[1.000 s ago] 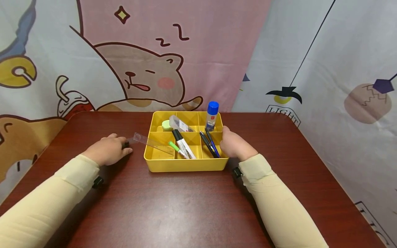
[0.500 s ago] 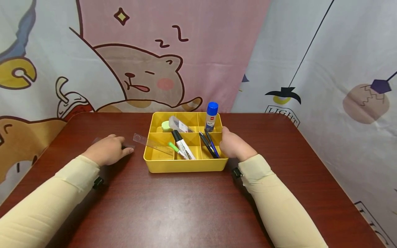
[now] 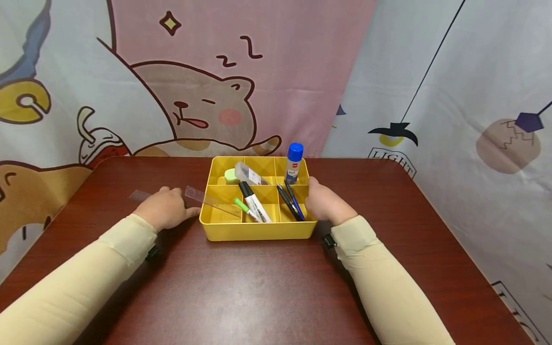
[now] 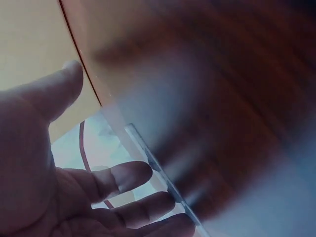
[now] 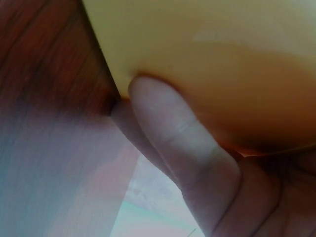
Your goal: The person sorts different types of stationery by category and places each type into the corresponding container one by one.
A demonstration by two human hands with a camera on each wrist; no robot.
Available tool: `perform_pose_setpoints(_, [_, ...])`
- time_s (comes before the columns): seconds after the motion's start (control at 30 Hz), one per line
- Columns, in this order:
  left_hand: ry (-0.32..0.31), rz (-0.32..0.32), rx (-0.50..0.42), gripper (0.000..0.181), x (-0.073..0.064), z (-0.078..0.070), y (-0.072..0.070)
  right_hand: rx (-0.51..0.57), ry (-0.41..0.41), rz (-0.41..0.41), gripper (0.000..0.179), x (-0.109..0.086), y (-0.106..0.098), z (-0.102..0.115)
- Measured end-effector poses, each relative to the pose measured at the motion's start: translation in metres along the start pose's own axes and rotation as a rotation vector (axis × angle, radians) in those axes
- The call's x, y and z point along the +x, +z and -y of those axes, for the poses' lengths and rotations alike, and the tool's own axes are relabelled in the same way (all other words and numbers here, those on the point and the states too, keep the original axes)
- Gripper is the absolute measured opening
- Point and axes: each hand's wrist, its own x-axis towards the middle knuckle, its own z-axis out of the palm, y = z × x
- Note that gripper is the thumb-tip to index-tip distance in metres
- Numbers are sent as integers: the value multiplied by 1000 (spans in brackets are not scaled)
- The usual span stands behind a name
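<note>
A yellow divided tray (image 3: 254, 232) stands on the table, with stationery in its compartments. At its right wall is my right hand (image 3: 323, 201); in the right wrist view its thumb (image 5: 173, 123) presses flat on the yellow plastic while the other fingers are mostly hidden. My left hand (image 3: 166, 208) lies low over the table to the left, thumb stretched toward the tray's near left corner. A clear flat strip (image 3: 140, 195) pokes out beyond that hand, and its thin edge (image 4: 158, 168) meets the fingertips in the left wrist view. From the tray's left side a clear ruler (image 3: 196, 193) leans out.
Inside the tray are a blue-capped glue stick (image 3: 293, 165), dark pens (image 3: 290, 203), a white marker (image 3: 255, 201), a green-capped pen (image 3: 247, 209), a pale green piece (image 3: 231, 176) and a clear-and-white item (image 3: 250, 172). A printed cloth (image 3: 302, 72) hangs behind the table.
My left hand has moved right, toward the tray, its thumb now reaching the near left corner. The clear strip's left end now shows behind it. The right hand and tray have stayed put.
</note>
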Motion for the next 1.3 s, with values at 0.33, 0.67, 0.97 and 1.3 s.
perform_pose_setpoints(0.33, [-25, 44, -77, 94, -2, 3, -3, -17, -21, -1, 58, 2, 0, -2])
perform_pose_setpoints(0.67, [2, 22, -73, 77, -8, 11, -2, -41, -40, -7, 58, 1, 0, -1])
perform_pose_setpoints(0.97, [18, -17, -49, 66, -7, 14, -2, -63, -76, -19, 55, 2, -1, -3])
perform_pose_setpoints(1.3, [41, -21, -62, 59, -8, 28, -1, -46, -59, -17, 57, 4, 0, -4])
